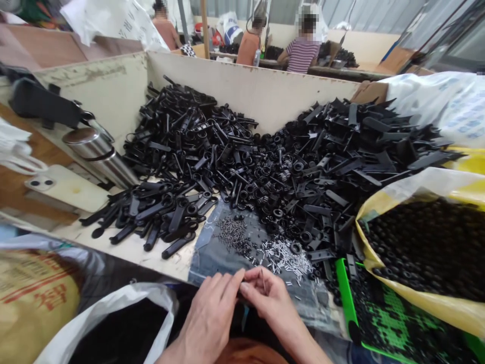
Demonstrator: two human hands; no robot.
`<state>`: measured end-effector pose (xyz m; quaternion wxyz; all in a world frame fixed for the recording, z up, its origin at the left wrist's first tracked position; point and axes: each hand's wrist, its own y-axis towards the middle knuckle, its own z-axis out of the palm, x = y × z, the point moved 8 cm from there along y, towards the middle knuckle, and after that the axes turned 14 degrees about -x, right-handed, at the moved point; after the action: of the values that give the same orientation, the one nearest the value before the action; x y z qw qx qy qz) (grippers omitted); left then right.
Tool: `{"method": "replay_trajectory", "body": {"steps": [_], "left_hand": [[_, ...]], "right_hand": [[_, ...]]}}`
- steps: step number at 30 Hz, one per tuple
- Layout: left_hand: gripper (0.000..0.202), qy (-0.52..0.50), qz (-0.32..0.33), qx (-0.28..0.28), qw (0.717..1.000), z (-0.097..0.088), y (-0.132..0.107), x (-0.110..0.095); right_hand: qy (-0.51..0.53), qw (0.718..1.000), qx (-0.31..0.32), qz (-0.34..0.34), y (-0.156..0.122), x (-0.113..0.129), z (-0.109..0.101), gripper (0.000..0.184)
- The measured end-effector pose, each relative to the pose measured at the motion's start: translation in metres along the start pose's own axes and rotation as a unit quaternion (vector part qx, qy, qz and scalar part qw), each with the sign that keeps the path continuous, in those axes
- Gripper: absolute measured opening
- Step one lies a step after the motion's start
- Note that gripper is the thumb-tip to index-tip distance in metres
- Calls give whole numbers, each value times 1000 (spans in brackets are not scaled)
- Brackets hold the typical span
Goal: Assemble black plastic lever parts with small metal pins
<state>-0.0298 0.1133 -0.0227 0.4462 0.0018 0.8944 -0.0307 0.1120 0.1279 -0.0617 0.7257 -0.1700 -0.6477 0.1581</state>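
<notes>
At the front edge of the bench my left hand [214,308] and my right hand [270,298] meet with fingertips touching. My left fingers are bent together over something dark that they mostly hide. The thumb and fingers of my right hand are curled in a pinch, and a thin pin-like piece [263,279] shows between them. Just beyond them, on a dark sheet [212,258], lie a heap of small silver pins [288,259] and a heap of small dark screw-like pieces [235,233].
Black handle-shaped parts [162,212] lie front left, with larger piles of black parts [197,136] behind. Left are a steel flask [113,164] and phone [68,187]. A yellow sack [428,242] and green tray [343,288] stand right, a white sack [166,298] front left.
</notes>
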Motion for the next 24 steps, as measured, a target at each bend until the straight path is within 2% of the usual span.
{"method": "replay_trajectory", "body": {"steps": [2,4,6,7,9,11,15,21,24], "left_hand": [[49,-49,-80,-3,996,-4,0,6],[44,-126,-171,38,977,1,-3,12],[44,-209,-242,101,942,11,-10,13],[50,-247,-270,127,922,15,-13,12],[69,-300,-319,143,887,19,-17,11],[81,-333,-343,142,867,19,-19,8],[84,-374,-360,138,843,16,-22,2],[87,-391,-369,139,832,15,-24,-1],[78,-393,-368,143,830,16,-24,0]], "right_hand": [[2,1000,-17,-12,6,3,-1,48],[-11,1000,-11,-22,9,6,-1,48],[-56,997,-3,-61,10,15,-1,43],[-88,992,0,-92,9,22,-1,39],[-142,978,9,-155,7,36,2,33],[-163,969,31,-184,5,46,6,31],[-180,965,79,-174,3,47,12,33],[-222,953,97,-183,2,40,9,37],[-214,954,117,-174,1,40,9,37]]}}
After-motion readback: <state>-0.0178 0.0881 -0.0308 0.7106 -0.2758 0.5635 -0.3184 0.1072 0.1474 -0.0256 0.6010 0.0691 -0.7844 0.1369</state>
